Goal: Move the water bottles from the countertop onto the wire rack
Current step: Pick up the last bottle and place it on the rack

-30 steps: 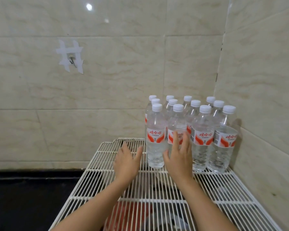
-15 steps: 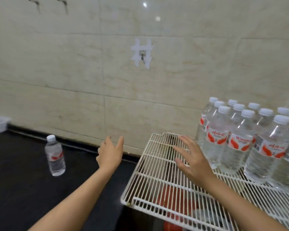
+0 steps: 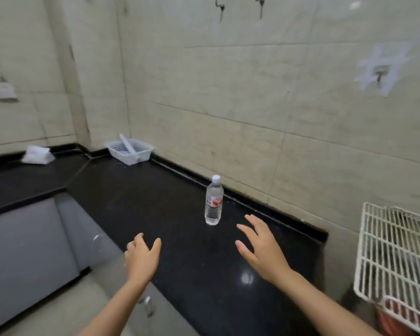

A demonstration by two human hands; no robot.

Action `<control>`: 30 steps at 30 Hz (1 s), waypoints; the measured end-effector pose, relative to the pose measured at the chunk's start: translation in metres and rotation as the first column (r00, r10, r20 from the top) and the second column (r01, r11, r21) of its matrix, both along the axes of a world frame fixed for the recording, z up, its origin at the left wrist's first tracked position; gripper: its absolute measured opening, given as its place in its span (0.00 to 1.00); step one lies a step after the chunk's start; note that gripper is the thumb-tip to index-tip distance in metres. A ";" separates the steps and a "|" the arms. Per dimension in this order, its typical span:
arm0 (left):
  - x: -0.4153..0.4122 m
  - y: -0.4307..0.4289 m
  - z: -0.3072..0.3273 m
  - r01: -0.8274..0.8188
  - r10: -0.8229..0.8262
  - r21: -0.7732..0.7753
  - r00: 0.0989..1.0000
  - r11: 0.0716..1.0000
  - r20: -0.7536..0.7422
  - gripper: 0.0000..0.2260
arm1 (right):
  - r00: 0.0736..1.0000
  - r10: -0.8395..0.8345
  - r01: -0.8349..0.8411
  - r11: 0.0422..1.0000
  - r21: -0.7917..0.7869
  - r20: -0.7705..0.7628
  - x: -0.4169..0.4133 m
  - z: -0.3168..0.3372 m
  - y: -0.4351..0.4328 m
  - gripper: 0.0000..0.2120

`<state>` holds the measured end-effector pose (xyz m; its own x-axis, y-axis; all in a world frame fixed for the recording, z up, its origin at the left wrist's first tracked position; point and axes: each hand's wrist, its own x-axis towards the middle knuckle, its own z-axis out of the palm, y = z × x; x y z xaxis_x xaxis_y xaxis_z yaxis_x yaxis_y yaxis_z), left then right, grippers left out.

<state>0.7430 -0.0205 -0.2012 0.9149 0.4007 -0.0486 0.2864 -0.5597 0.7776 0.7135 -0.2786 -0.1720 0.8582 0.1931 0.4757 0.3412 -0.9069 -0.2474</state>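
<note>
Countertop black, tiled walls, one bottle upright, wire rack right, hands empty, spread.

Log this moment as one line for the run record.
stage: reaching | left hand: open, empty | right hand: open, near bottle | bottle: upright on countertop | wire rack: right edge

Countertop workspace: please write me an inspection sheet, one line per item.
Surface: black countertop, glossy, mostly bare.
Job's things: one water bottle upright near the wall; wire rack at right, its visible part without bottles.
Clutter: white plastic basket in the corner; white bag far left.
Grippers: left hand and right hand open, fingers spread, holding nothing.
Cables: nothing seen.
Surroundings: tiled wall with hooks; wall socket.
</note>
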 end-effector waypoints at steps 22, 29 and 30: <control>0.094 0.105 -0.061 0.068 -0.065 0.045 0.995 0.997 -0.070 0.23 | 0.816 -0.279 0.479 0.817 0.322 -0.506 0.198 -0.067 0.044 0.27; 0.181 0.093 -0.059 0.110 -0.093 0.145 0.988 0.983 -0.120 0.23 | 0.765 -0.216 0.551 0.708 0.442 -0.607 0.280 -0.090 0.022 0.40; 0.190 0.086 -0.062 0.125 -0.106 0.142 0.985 0.982 -0.135 0.23 | 0.766 -0.205 0.548 0.703 0.454 -0.609 0.287 -0.092 0.020 0.42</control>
